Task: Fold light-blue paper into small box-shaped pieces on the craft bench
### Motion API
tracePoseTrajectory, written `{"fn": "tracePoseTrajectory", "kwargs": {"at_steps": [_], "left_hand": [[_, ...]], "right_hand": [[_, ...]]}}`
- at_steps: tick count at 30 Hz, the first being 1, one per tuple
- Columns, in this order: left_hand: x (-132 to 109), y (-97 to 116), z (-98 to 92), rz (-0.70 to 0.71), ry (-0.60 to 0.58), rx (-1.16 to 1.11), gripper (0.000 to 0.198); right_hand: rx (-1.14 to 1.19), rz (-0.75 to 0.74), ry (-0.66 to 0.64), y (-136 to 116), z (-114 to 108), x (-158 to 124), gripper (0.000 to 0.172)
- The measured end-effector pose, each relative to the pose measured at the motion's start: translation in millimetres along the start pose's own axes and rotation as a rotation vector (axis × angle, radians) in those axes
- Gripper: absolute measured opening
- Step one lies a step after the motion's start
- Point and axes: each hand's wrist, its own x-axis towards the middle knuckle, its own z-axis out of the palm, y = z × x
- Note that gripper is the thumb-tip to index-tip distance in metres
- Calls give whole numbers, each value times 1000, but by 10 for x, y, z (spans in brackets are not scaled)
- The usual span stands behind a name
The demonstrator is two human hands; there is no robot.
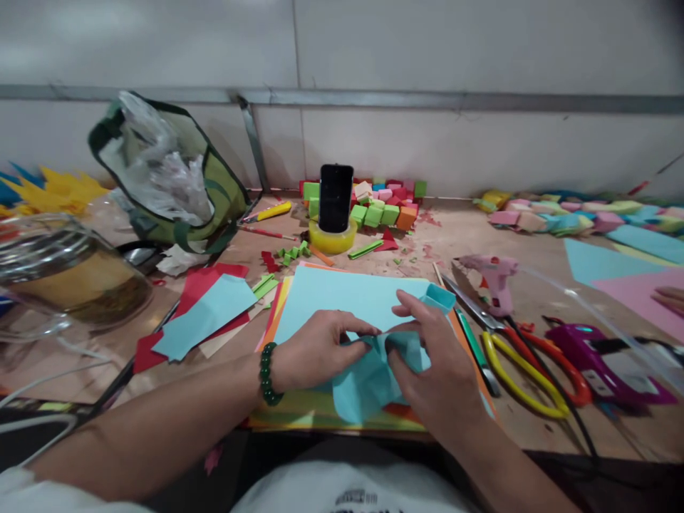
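Note:
A creased piece of light blue paper [358, 392] is between my two hands, partly folded, its lower part hanging toward me. My left hand [325, 345], with a green bead bracelet [268, 374] at the wrist, pinches its upper left edge between thumb and fingers. On the right side my right hand [432, 356] grips the same paper, thumb pressed against it, index finger raised. Beneath both hands lies a stack of coloured sheets with a light blue sheet [331, 292] on top. A small folded light blue paper box [439, 297] sits just beyond my right fingers.
Scissors [499, 335], a green cutter [475, 349], a pink glue gun [496, 274] and a purple device [603, 363] lie to the right. A phone [335, 198] stands in a tape roll [334, 239] before paper cubes [382, 214]. Left are a glass jar [69, 278] and a bag [224, 199]. Another person's hand [670, 299] shows far right.

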Motion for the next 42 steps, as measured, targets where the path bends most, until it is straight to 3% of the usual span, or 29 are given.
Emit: {"fn": "tracePoseTrajectory", "kwargs": {"at_steps": [5,13,21,27,34,38,42], "left_hand": [[3,-3,5,-72,-40,-7,16],[77,-33,44,-74,-104,-308,12],[53,-44,56,-28,39,-33,9],[26,-47,48,-86,-77,-141,19],[6,-34,43,-35,-97,13,21],[-16,34,44,-35,-148,69,20],[6,-18,9,-2,-121,15,24]], "right_hand": [[110,14,-37,6,30,-13,60],[220,122,-142,-4,-38,-47,43],[-7,44,-168,94,-30,-52,53],[-59,121,-148,144,-30,-47,44],[41,119,-224,27,-29,6,47],[177,97,-186,-31,-40,-36,44],[267,109,-32,-54,-82,-62,42]]}}
